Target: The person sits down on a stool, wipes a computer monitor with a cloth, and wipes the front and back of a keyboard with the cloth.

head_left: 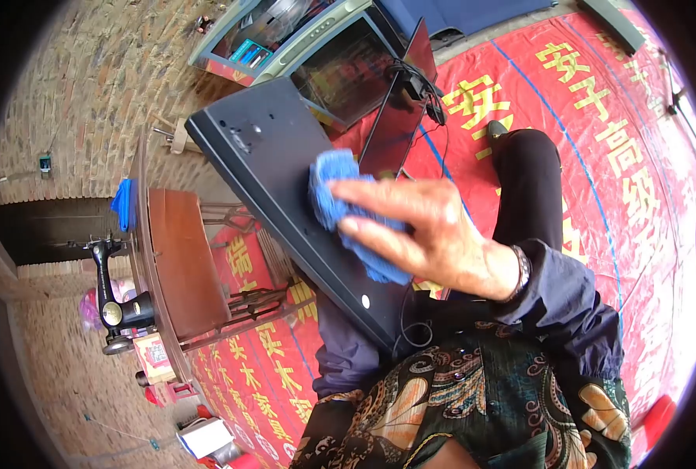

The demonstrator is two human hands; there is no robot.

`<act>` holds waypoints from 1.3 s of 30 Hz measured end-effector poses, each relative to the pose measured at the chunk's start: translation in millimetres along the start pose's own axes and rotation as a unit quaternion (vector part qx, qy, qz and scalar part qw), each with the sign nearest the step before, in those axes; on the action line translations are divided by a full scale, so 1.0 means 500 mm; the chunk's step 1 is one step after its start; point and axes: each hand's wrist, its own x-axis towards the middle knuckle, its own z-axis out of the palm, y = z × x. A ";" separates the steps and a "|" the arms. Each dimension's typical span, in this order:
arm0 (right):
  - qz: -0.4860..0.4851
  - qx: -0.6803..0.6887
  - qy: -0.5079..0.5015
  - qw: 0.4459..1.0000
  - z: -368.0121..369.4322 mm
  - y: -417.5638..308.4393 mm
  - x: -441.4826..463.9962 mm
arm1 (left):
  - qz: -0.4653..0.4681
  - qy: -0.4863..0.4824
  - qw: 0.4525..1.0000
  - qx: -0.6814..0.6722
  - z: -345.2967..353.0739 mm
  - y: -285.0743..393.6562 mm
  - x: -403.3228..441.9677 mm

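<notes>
My right hand (418, 223) holds a crumpled blue cloth (334, 184) between its fingers and presses it on the face of a long, flat black panel (270, 141). Small wet-looking spots show near the panel's upper end, and a small white oval mark is near its lower end. The panel slants from upper left down to my lap, where a thin black cable curls beside it. My left sleeve (346, 348) reaches under the panel's lower part, but the left hand itself is hidden.
A red sheet (590, 172) with yellow characters covers the floor. Old monitors (344, 74) and black cables (434, 102) lie ahead. On the left stand a brown wooden table (184, 258) and a black sewing machine (112, 301); a white box (205, 438) is at lower left.
</notes>
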 end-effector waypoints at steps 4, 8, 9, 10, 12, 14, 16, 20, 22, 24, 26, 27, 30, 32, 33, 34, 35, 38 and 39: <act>-0.043 0.015 0.091 0.995 -0.007 0.025 0.073 | -0.091 -0.119 0.988 -0.029 -0.076 0.008 -0.014; 0.062 0.058 0.123 0.989 -0.029 0.050 0.142 | -0.151 -0.087 0.984 -0.036 -0.061 0.056 0.005; 0.061 0.047 0.130 0.989 -0.027 0.059 0.142 | -0.057 -0.007 0.998 -0.032 -0.022 0.051 0.010; 0.060 0.037 0.137 0.988 -0.023 0.071 0.139 | 0.039 0.073 0.996 -0.027 0.000 0.044 0.012; 0.081 0.061 0.119 0.988 -0.017 0.072 0.106 | 0.045 0.085 0.995 -0.023 -0.005 0.051 0.025; 0.123 0.045 0.085 0.988 -0.005 0.078 0.056 | 0.058 0.111 0.992 -0.017 0.011 0.049 0.023; 0.221 0.098 0.023 0.970 -0.003 0.059 0.011 | 0.071 0.137 0.988 -0.011 0.031 0.066 0.014; -0.037 0.000 0.046 0.998 0.022 0.039 -0.019 | 0.094 0.188 0.978 0.000 0.116 0.020 0.012; -0.071 -0.025 0.012 0.997 0.012 -0.002 -0.006 | 0.107 0.214 0.971 0.006 0.144 0.005 0.017; -0.117 -0.025 0.047 0.992 0.012 -0.017 0.023 | 0.119 0.238 0.964 0.015 0.157 -0.004 0.026; -0.153 -0.077 0.060 0.983 -0.001 -0.026 0.060 | 0.131 0.263 0.956 0.024 0.152 -0.030 0.055; -0.187 -0.051 0.111 0.975 0.002 -0.011 0.089 | 0.137 0.275 0.951 0.028 0.149 -0.040 0.068; -0.111 -0.022 0.166 0.980 -0.022 0.017 0.150 | 0.156 0.309 0.937 0.043 0.123 0.012 0.073; -0.002 0.039 0.160 0.986 -0.035 0.038 0.167 | 0.170 0.332 0.926 0.052 0.124 0.009 0.089; 0.029 0.031 0.158 0.987 -0.038 0.051 0.164 | 0.172 0.331 0.926 0.054 0.125 0.012 0.094; 0.028 0.030 0.156 0.987 -0.040 0.056 0.153 | 0.176 0.327 0.927 0.052 0.129 0.014 0.101; 0.050 0.025 0.146 0.988 -0.040 0.058 0.138 | 0.180 0.322 0.928 0.050 0.133 0.015 0.107; 0.080 0.010 0.123 0.989 -0.028 0.063 0.085 | 0.191 0.312 0.930 0.040 0.144 0.019 0.119; 0.105 0.029 0.098 0.989 -0.024 0.054 0.064 | 0.193 0.309 0.930 0.037 0.148 0.022 0.123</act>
